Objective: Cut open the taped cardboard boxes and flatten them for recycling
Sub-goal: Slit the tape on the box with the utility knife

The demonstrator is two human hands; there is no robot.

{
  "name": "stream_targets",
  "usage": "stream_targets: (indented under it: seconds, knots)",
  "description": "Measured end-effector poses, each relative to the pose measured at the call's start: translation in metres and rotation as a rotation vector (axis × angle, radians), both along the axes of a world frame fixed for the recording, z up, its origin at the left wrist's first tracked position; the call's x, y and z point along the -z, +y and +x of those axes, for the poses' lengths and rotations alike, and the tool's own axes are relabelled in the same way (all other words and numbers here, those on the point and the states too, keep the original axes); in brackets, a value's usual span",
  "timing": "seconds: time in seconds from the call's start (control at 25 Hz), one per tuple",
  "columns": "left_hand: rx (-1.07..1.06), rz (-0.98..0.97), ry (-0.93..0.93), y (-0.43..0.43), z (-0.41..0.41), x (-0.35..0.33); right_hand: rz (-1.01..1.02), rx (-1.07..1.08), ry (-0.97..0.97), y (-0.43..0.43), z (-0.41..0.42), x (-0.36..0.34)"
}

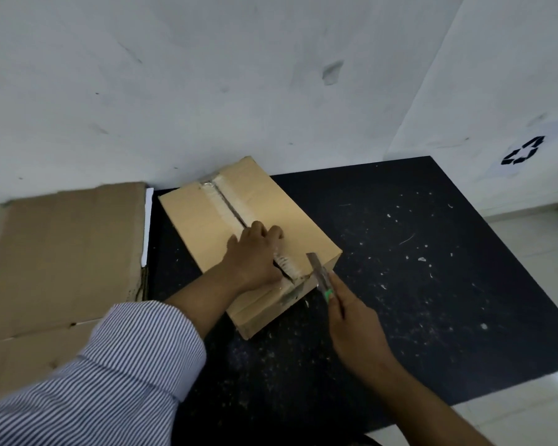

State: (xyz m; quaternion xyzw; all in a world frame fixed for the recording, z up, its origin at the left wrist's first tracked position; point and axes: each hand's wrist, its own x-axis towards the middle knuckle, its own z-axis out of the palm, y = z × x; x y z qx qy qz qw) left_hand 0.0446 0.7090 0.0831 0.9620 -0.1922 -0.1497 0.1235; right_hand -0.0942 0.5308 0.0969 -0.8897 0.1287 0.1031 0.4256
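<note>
At far left, flat brown cardboard sheets [62,252], lying beside the black speckled bench [432,268]. On the bench's left part, close to the wall, a tan cardboard box [203,217] with clear tape along its top seam, slit along most of its length. Resting across that seam, the left hand [255,255], fingers curled at the cut edge, apparently hooking a flap. Just right, at the box's near edge, the right hand [355,329], fingers gripping a green-and-steel utility knife [319,275], blade angled up over the card. Judged step: top seam cut, flaps about to open. Next: pull flaps apart, keep blade away from the left hand, then turn over for any bottom tape.
</note>
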Motion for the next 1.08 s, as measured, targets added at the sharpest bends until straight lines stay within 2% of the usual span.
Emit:
stream_targets:
  seconds: [0.08, 0.2, 0.28, 0.48, 0.64, 0.76, 1.08]
  knots:
    - [0.061, 0.104, -0.034, -0.007, 0.002, -0.002, -0.053, -0.041, 0.008, -0.001, -0.001, -0.001]
    - [0.307, 0.163, -0.246, -0.007, 0.003, 0.004, -0.183, -0.151, 0.035, -0.006, -0.002, -0.004]
    - [0.375, 0.189, -0.228, 0.0, 0.0, 0.013, -0.169, -0.183, 0.083, -0.02, 0.002, -0.008]
    - [0.341, 0.197, -0.182, 0.005, 0.0, 0.024, -0.485, -0.429, 0.038, -0.048, -0.006, -0.023]
    - [0.334, 0.206, -0.131, 0.002, 0.004, 0.023, -0.72, -0.519, -0.026, -0.052, -0.001, -0.024]
    - [0.318, 0.179, -0.117, 0.003, 0.005, 0.025, -0.874, -0.514, -0.221, -0.05, 0.009, -0.02]
    - [0.294, 0.165, -0.151, -0.004, 0.002, 0.025, -0.883, -0.405, -0.307, -0.065, 0.009, -0.011]
